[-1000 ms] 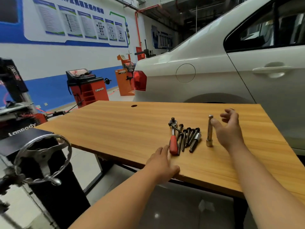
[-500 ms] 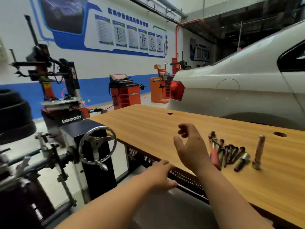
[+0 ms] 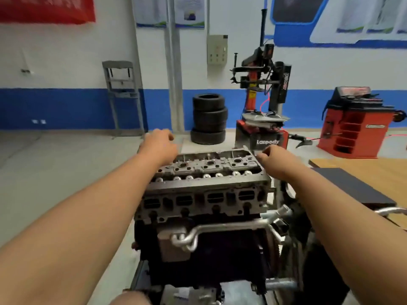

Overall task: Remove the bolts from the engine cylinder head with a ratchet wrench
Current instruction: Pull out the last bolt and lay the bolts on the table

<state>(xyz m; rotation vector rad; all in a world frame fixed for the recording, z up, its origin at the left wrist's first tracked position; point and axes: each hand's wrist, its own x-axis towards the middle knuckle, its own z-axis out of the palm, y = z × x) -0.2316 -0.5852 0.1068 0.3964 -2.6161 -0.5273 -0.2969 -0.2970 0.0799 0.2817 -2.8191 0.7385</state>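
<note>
Cylinder head (image 3: 209,170) sits centre frame, its long axis running left to right. Left hand (image 3: 159,143) and right hand (image 3: 274,160) flank its ends, fingers loosely curled and empty. No wrench is in view.

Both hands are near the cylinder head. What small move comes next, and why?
Probably lower both hands onto the ends of the cylinder head and grip it. The left hand and the right hand are at its opposite ends, and neither holds a tool.
</note>
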